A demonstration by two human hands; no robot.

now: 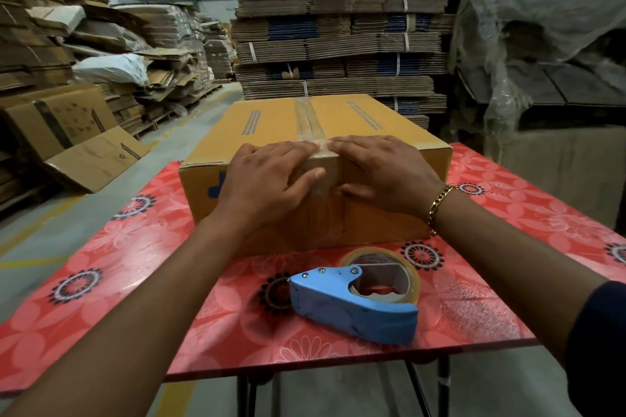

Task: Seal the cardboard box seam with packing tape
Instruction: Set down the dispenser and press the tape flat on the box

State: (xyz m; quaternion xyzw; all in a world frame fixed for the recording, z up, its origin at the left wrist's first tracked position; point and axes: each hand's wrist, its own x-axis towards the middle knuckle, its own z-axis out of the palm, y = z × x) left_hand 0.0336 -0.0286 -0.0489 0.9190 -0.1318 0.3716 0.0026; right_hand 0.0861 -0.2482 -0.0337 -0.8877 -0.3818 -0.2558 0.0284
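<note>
A closed brown cardboard box stands on the red flowered table. Clear packing tape runs along its top centre seam and folds over the near edge. My left hand and my right hand lie flat on the box's near top edge and front face, fingers spread, one on each side of the tape end, pressing it. Neither hand holds anything. A blue tape dispenser with a clear roll lies on the table in front of the box, between my forearms.
Tall stacks of flattened cartons rise right behind the table. More loose cardboard is piled at the left beside a grey floor aisle. A plastic-covered pallet stands at the right. The table's near edge is close to me.
</note>
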